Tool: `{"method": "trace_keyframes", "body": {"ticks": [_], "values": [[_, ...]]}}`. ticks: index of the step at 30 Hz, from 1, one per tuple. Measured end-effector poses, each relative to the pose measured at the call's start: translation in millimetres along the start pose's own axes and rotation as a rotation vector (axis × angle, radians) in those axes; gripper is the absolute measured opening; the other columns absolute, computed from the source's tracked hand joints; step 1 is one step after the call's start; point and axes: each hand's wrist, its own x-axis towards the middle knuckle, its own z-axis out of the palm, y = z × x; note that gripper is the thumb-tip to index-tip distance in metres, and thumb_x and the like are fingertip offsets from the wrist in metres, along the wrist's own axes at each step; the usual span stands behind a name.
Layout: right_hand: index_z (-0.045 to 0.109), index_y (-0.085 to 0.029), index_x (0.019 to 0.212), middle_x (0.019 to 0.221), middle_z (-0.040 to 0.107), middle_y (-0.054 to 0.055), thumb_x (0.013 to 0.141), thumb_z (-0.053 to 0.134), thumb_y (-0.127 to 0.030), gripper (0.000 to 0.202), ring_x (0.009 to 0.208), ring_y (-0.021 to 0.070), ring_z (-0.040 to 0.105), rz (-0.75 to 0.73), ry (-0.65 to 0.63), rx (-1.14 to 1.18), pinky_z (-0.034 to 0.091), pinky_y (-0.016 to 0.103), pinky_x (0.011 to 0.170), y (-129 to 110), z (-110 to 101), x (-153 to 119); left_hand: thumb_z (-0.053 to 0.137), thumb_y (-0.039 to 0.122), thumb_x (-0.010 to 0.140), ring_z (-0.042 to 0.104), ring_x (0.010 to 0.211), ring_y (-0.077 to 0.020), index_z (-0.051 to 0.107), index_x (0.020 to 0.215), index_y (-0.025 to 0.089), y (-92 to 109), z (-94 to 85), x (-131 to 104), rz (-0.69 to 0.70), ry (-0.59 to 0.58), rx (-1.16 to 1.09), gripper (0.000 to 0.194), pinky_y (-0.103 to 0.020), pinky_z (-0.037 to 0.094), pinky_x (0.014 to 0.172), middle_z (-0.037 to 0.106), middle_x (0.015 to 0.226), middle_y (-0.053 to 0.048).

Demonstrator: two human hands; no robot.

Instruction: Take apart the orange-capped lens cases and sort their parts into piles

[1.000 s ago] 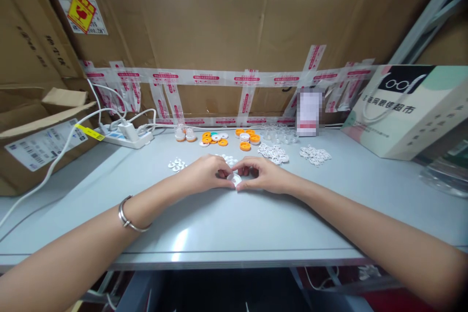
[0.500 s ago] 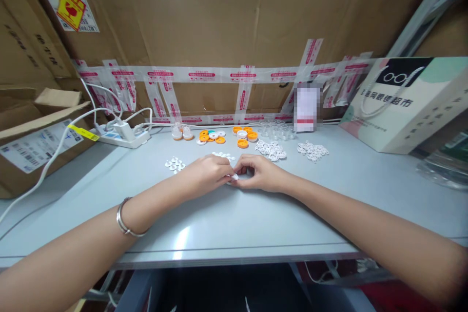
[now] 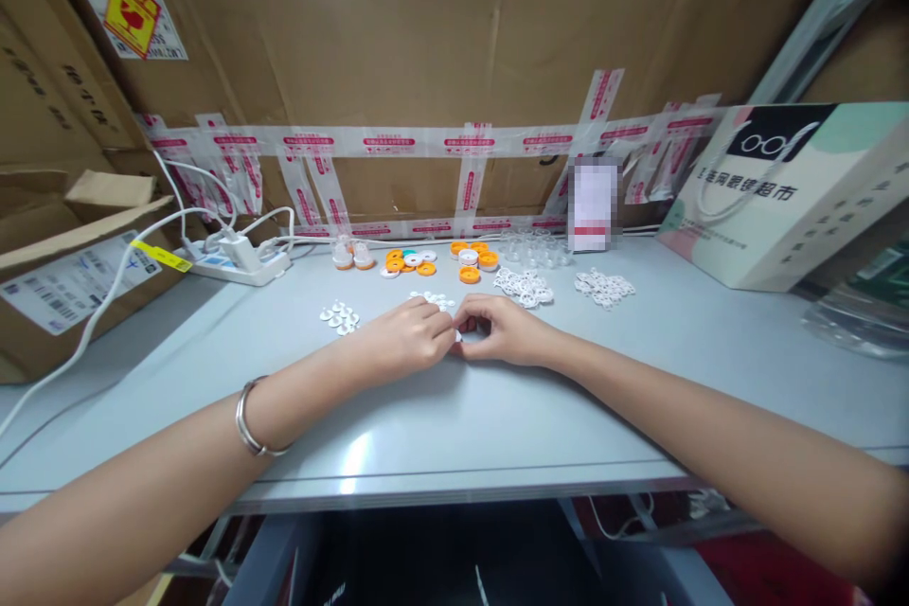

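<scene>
At the middle of the table my left hand [image 3: 416,336] and my right hand [image 3: 501,329] meet, fingertips together. Between them shows a sliver of a small white plastic part [image 3: 458,337]; most of it is hidden by the fingers. My right thumb and forefinger pinch it, and my left fingers are closed against it. Just behind the hands lie small white discs [image 3: 435,299]. Left of my left hand is a cluster of white pieces with raised stems [image 3: 339,316]. White ring-like parts [image 3: 524,287] lie in a heap behind my right hand.
Along the back stand orange and white caps [image 3: 470,274], flat orange discs [image 3: 425,269], clear cups [image 3: 536,249] and two capped pieces [image 3: 353,253]. More white parts [image 3: 603,288] lie right. A power strip [image 3: 245,265] and open carton [image 3: 63,284] are left, a paper bag [image 3: 767,199] right.
My left hand has turned slightly and its fingers now cover more of the white part. The right hand stays almost in place. The view has shifted a little.
</scene>
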Motion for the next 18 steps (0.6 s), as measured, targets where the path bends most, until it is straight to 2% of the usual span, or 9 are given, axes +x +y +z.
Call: {"method": "trace_keyframes", "body": {"ticks": [4,8,14,18], "values": [[0.061,-0.014,0.073,0.070,0.053,0.001,0.066,0.062,-0.026,0.014,0.065,0.0114,0.049,-0.007,0.001,-0.005,0.040,0.023,0.060,1,1,0,0.037,0.011,0.088,0.052,0.068,-0.0178,0.055,0.075,0.010,2,-1.7,1,0.012,0.003,0.030,0.021,-0.031,0.039,0.065,0.057,0.074,-0.008],[0.060,-0.014,0.072,0.070,0.053,0.001,0.066,0.062,-0.025,0.013,0.065,0.0113,0.048,-0.007,0.010,-0.020,0.040,0.023,0.060,0,1,-1,0.040,0.012,0.087,0.053,0.068,-0.0176,0.055,0.074,0.011,-2,3.1,0,-0.016,0.030,-0.034,0.020,-0.031,0.040,0.065,0.058,0.073,-0.008],[0.061,-0.015,0.073,0.071,0.054,0.001,0.065,0.062,-0.023,0.011,0.066,0.0111,0.048,0.016,0.010,-0.029,0.040,0.022,0.061,-1,0,0,0.045,0.017,0.083,0.056,0.068,-0.0157,0.058,0.077,0.012,-3,10.9,6,-0.219,0.082,-0.364,0.016,-0.026,0.043,0.065,0.061,0.073,-0.007],[0.064,-0.016,0.078,0.074,0.058,0.002,0.067,0.062,-0.027,0.016,0.068,0.0121,0.050,0.042,0.003,-0.017,0.040,0.023,0.062,-2,1,-1,0.049,0.018,0.077,0.057,0.068,-0.0112,0.059,0.075,0.017,-18,1.4,3,-0.398,0.091,-0.515,0.010,-0.020,0.043,0.065,0.063,0.073,-0.001]]}}
